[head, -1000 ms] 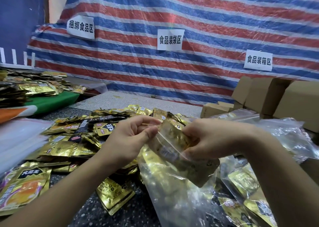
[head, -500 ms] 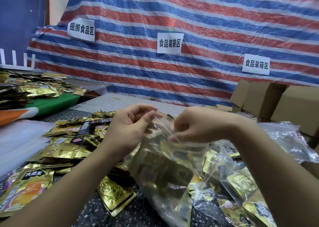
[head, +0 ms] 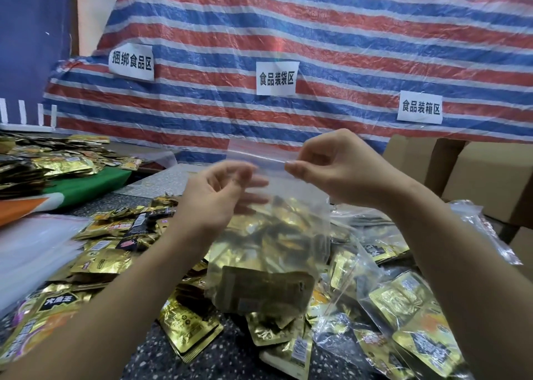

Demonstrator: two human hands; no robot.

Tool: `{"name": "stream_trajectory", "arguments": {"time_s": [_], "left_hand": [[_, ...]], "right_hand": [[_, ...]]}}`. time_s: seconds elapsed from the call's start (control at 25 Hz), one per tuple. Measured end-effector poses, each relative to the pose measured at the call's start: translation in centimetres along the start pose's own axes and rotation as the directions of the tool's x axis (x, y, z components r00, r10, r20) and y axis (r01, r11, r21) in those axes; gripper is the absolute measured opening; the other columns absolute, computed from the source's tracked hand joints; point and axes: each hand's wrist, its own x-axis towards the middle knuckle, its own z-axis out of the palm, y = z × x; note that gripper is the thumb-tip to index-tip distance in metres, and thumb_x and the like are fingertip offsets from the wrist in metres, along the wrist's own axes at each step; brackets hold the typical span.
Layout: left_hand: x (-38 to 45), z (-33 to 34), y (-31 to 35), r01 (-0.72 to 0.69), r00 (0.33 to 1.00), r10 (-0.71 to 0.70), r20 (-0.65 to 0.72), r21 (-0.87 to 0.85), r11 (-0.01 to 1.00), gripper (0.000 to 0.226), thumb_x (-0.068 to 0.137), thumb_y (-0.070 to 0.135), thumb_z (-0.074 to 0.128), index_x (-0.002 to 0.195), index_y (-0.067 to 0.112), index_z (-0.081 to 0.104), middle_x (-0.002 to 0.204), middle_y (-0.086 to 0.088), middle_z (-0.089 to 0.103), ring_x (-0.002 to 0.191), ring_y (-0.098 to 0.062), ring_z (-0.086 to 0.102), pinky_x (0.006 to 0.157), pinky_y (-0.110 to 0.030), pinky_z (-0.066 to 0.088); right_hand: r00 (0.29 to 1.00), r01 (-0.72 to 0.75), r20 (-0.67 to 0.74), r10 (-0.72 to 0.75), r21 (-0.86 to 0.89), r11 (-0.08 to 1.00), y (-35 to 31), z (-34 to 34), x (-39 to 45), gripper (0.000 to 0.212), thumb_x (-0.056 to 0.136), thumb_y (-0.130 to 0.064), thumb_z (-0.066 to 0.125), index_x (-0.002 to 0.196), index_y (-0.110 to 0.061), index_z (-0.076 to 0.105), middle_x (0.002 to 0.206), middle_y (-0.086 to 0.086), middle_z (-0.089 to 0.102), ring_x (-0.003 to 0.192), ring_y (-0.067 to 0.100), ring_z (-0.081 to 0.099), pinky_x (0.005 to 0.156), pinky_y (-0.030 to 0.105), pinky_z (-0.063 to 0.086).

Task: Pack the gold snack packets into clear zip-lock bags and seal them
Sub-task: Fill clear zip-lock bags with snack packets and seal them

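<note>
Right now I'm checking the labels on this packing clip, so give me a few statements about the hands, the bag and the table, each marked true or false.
1. The right hand pinches the top strip of the clear zip-lock bag. True.
2. The bag in hand is empty. False: gold snack packets show through it.
3. The bag is held up above the table. True.
4. Three paper signs hang on the striped tarp. True.
5. The cardboard boxes stand at the left of the table. False: they are at the right.
6. The left hand rests flat on the loose packets. False: it is raised at the bag's top.
</note>
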Motion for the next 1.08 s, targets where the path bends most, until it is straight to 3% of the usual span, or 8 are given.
{"name": "stream_trajectory", "arguments": {"time_s": [0.16, 0.28, 0.44, 0.56, 0.64, 0.76, 0.92, 1.08], "left_hand": [[-0.3, -0.4, -1.2, 0.06, 0.998, -0.06, -0.006, -0.023, 0.998, 0.026, 0.08, 0.038, 0.057, 0.087, 0.017, 0.071, 0.083, -0.007, 0.076, 0.062, -0.021, 0.072, 0.051, -0.024, 0.055], [0.1, -1.2, -1.6, 0.059, 0.997, -0.061, -0.042, -0.031, 0.998, 0.024, 0.079, 0.036, 0.059, 0.085, 0.016, 0.071, 0.081, -0.008, 0.075, 0.059, -0.021, 0.071, 0.048, -0.023, 0.053], [-0.1, -2.2, -2.6, 0.097, 0.991, -0.101, -0.091, -0.052, 0.994, 0.018, 0.079, 0.029, 0.062, 0.079, 0.016, 0.074, 0.081, -0.01, 0.075, 0.059, -0.022, 0.071, 0.049, -0.025, 0.054], [-0.4, -2.4, -3.3, 0.15, 0.984, -0.157, -0.08, -0.079, 0.985, 0.017, 0.078, 0.027, 0.062, 0.075, 0.018, 0.076, 0.082, -0.011, 0.076, 0.06, -0.022, 0.071, 0.052, -0.028, 0.058], [-0.5, -2.3, -3.7, 0.166, 0.984, -0.17, -0.047, -0.08, 0.983, 0.018, 0.078, 0.027, 0.062, 0.083, 0.012, 0.072, 0.085, -0.012, 0.076, 0.062, -0.023, 0.072, 0.056, -0.03, 0.06], [-0.6, -2.3, -4.0, 0.177, 0.984, -0.177, 0.002, -0.052, 0.983, 0.028, 0.079, 0.026, 0.061, 0.094, 0.003, 0.063, 0.09, -0.012, 0.076, 0.067, -0.024, 0.073, 0.06, -0.03, 0.06], [-0.5, -2.6, -4.5, 0.196, 0.981, -0.196, -0.004, -0.064, 0.979, 0.026, 0.077, 0.022, 0.062, 0.093, 0.002, 0.062, 0.086, -0.016, 0.075, 0.069, -0.025, 0.073, 0.062, -0.028, 0.06], [-0.6, -2.7, -4.8, 0.225, 0.974, -0.226, -0.006, -0.07, 0.972, 0.025, 0.075, 0.019, 0.066, 0.096, 0.006, 0.068, 0.086, -0.014, 0.076, 0.071, -0.022, 0.074, 0.058, -0.023, 0.057]], "right_hand": [[0.998, -0.056, -0.025, 0.06, 0.149, 0.987, 0.8, 0.5, -0.4, 0.023, 0.099, -0.027, 0.059, 0.082, -0.013, 0.066, 0.061, -0.004, 0.063, 0.05, 0.003, 0.057, 0.051, 0.016, 0.045], [0.906, -0.27, -0.182, 0.383, 0.449, 0.852, 3.4, 1.5, -0.1, 0.031, 0.107, -0.029, 0.042, 0.093, -0.007, 0.059, 0.079, 0.008, 0.061, 0.05, 0.012, 0.063, 0.051, 0.027, 0.055], [0.683, -0.712, 0.137, 0.717, 0.343, 0.613, 7.9, 6.7, -1.8, 0.035, 0.106, -0.025, 0.04, 0.091, -0.001, 0.059, 0.075, 0.01, 0.063, 0.047, 0.011, 0.059, 0.048, 0.023, 0.049], [0.618, -0.775, 0.334, 0.711, 0.111, 0.622, 10.6, 11.7, -3.5, 0.037, 0.101, -0.029, 0.053, 0.108, 0.005, 0.066, 0.091, 0.015, 0.071, 0.072, 0.024, 0.069, 0.061, 0.029, 0.05], [0.642, -0.743, 0.331, 0.691, 0.05, 0.667, 11.3, 13.7, -3.3, 0.035, 0.097, -0.028, 0.058, 0.119, -0.001, 0.064, 0.111, 0.017, 0.071, 0.1, 0.035, 0.068, 0.078, 0.041, 0.055], [0.693, -0.631, 0.333, 0.64, -0.15, 0.761, 11.2, 15.6, -2.3, 0.03, 0.1, -0.035, 0.05, 0.112, -0.012, 0.066, 0.11, 0.01, 0.069, 0.101, 0.026, 0.066, 0.091, 0.041, 0.055], [0.603, -0.752, 0.348, 0.717, -0.05, 0.657, 11.3, 16.6, -1.1, 0.035, 0.094, -0.031, 0.064, 0.121, -0.009, 0.064, 0.122, 0.011, 0.067, 0.114, 0.028, 0.064, 0.092, 0.034, 0.054], [0.586, -0.76, 0.467, 0.662, 0.032, 0.649, 11.4, 16.3, -0.9, 0.025, 0.098, -0.022, 0.056, 0.12, -0.013, 0.062, 0.129, 0.013, 0.062, 0.122, 0.029, 0.058, 0.102, 0.04, 0.049]]}}
